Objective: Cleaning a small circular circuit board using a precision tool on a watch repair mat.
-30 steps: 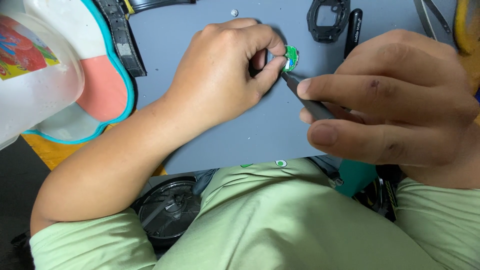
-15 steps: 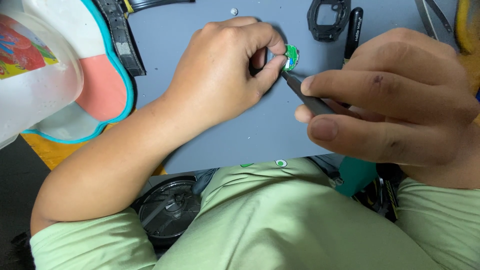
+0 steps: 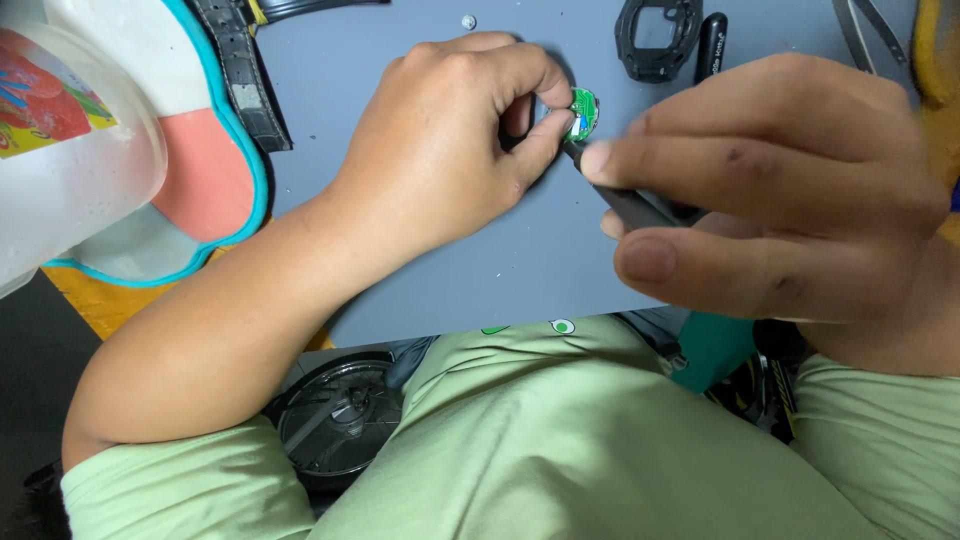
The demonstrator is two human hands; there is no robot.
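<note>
My left hand (image 3: 455, 140) pinches a small round green circuit module (image 3: 583, 112) between thumb and fingers, just above the grey work mat (image 3: 520, 270). My right hand (image 3: 790, 210) grips a thin dark tool (image 3: 625, 198) like a pen. Its tip rests against the lower edge of the green module. Most of the module is hidden by my fingers.
A black watch case (image 3: 655, 35) and a black pen-like tool (image 3: 709, 45) lie at the mat's far edge. A black strap (image 3: 240, 80) lies at the far left beside a white and pink tray (image 3: 190, 180). A clear plastic tub (image 3: 70, 140) stands at the left. A tiny screw (image 3: 468, 21) lies on the mat.
My right hand has shifted slightly left, bringing the tool tip tighter against the module. The left hand holds steady.
</note>
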